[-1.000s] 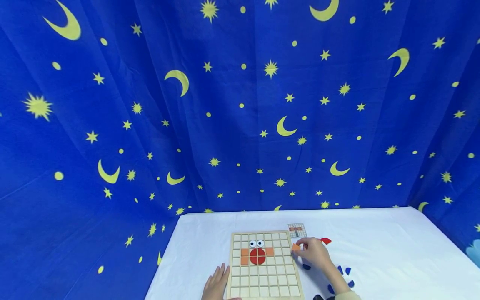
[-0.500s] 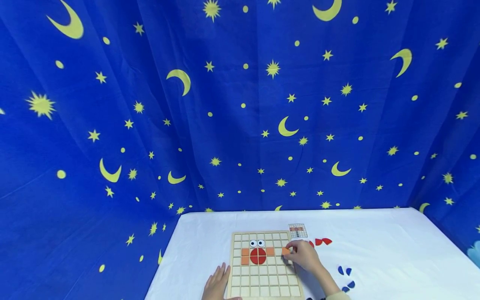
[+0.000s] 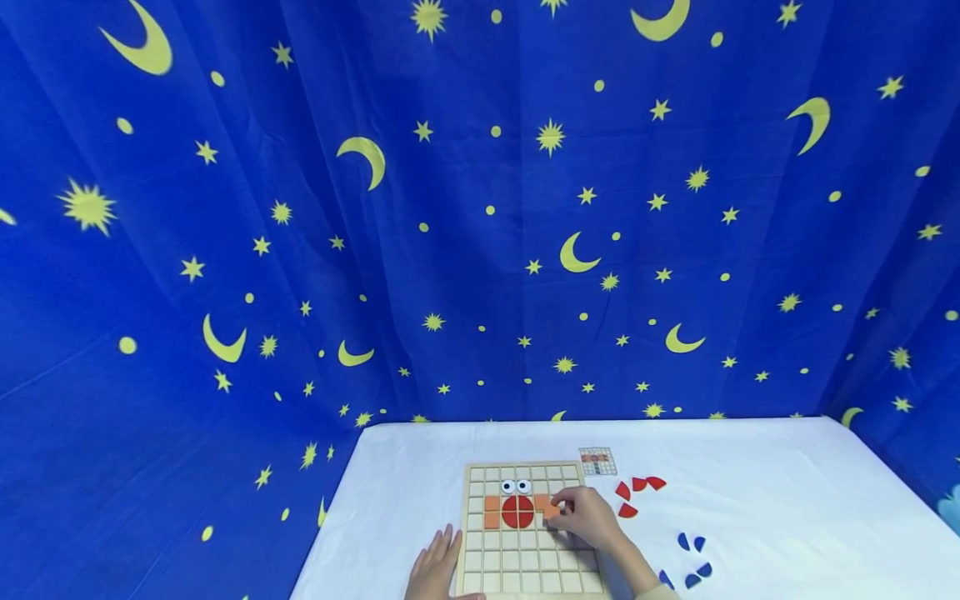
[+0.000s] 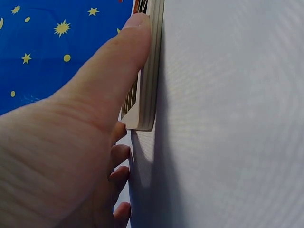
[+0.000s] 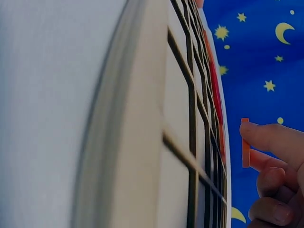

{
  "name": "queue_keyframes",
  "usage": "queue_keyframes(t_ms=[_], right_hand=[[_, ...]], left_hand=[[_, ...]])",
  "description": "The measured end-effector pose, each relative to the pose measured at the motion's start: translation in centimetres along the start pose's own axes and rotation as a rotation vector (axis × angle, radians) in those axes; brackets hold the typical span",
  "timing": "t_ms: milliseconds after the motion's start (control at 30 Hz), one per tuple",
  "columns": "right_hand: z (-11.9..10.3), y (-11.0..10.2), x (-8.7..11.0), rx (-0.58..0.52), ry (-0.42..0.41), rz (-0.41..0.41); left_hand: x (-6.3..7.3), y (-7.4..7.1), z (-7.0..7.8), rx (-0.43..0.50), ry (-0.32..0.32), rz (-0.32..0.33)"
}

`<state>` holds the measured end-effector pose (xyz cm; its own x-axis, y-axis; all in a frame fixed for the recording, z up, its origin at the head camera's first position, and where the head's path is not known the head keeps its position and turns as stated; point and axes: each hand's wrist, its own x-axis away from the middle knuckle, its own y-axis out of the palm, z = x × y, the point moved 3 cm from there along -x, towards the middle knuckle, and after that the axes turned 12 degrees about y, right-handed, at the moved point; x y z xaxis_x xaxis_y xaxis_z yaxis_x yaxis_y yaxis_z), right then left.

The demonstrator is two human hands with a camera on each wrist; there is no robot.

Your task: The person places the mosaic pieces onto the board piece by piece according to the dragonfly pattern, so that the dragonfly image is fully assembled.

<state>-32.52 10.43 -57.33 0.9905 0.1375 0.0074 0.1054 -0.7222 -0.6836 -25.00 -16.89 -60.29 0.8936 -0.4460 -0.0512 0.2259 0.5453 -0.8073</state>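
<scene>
My right hand (image 3: 588, 515) pinches an orange square tile (image 3: 552, 511) between thumb and finger, over the right part of a wooden grid board (image 3: 517, 560). In the right wrist view the tile (image 5: 245, 142) appears edge-on, held apart from the grid. On the board sit a red circle (image 3: 517, 512) of quarter pieces, two round eyes (image 3: 516, 486) above it, and orange squares (image 3: 492, 504) at its sides. My left hand (image 3: 432, 567) lies along the board's left edge, fingers extended. Its thumb (image 4: 135, 35) touches the wooden frame in the left wrist view.
A small card (image 3: 597, 461) with a printed grid picture lies beyond the board's upper right corner. Loose red quarter pieces (image 3: 639, 484) lie to its right. Several blue pieces (image 3: 692, 581) are scattered nearer, right of the forearm. A blue starry curtain (image 3: 480, 250) hangs behind the white table.
My right hand has carried the orange tile leftward, from beside the board to over it near the red circle. Red pieces it was covering now show. The left hand stays put.
</scene>
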Motion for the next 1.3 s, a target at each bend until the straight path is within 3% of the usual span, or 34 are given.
queue_keyframes(t_ms=[333,567,967,1300], right_hand=[[-0.7,1.2,0.1,0.024,-0.001,-0.07],[-0.9,1.6,0.1,0.038,-0.024,-0.046],[-1.0,1.7,0.2,0.083,0.008,-0.008],[-0.8,1.6,0.2,0.068,0.011,-0.003]], left_hand=[[0.1,-0.3,0.5,0.032,-0.019,0.003],[0.1,-0.4,0.7,0.043,-0.017,0.009],[0.1,-0.5,0.8,0.057,-0.015,0.015],[0.2,-0.4,0.8,0.005,0.003,0.031]])
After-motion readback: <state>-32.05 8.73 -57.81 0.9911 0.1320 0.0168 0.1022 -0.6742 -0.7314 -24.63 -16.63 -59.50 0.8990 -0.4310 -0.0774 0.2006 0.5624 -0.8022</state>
